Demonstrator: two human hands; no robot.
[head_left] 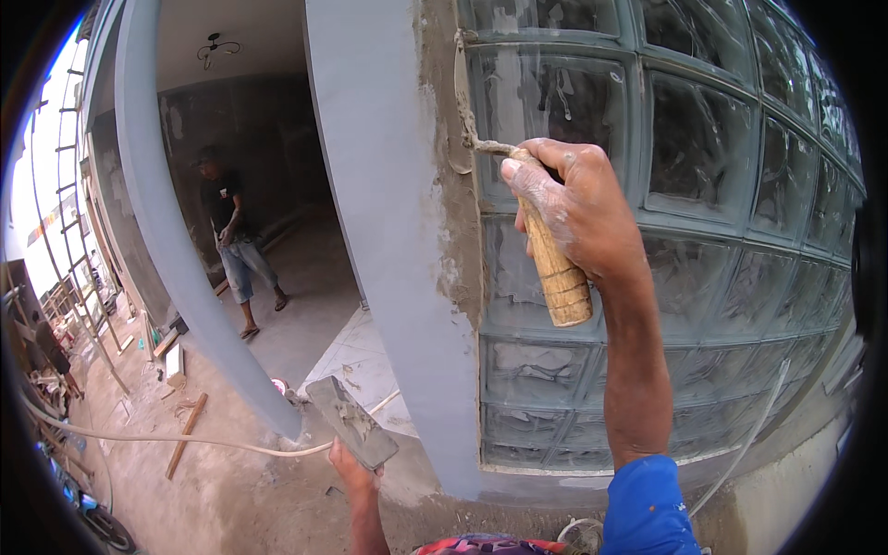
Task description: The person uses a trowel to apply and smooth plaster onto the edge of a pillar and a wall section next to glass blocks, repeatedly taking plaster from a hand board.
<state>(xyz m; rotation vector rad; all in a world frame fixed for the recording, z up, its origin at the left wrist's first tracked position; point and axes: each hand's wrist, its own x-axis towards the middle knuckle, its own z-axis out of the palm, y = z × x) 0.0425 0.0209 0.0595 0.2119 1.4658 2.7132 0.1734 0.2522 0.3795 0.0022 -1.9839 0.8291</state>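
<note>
My right hand grips the wooden handle of a small trowel. Its mortar-coated blade lies along the grey mortar strip between the pale blue-grey wall and the glass block panel. Low at centre, my left hand holds a rectangular, cement-smeared board with some mortar on it, just in front of the wall's lower part.
Left, another person stands inside a doorway behind a pale column. Scaffold ladders stand outside. A hose crosses near a wooden strip on the dusty ground; a motorbike wheel shows lower left. A pale pipe leans right.
</note>
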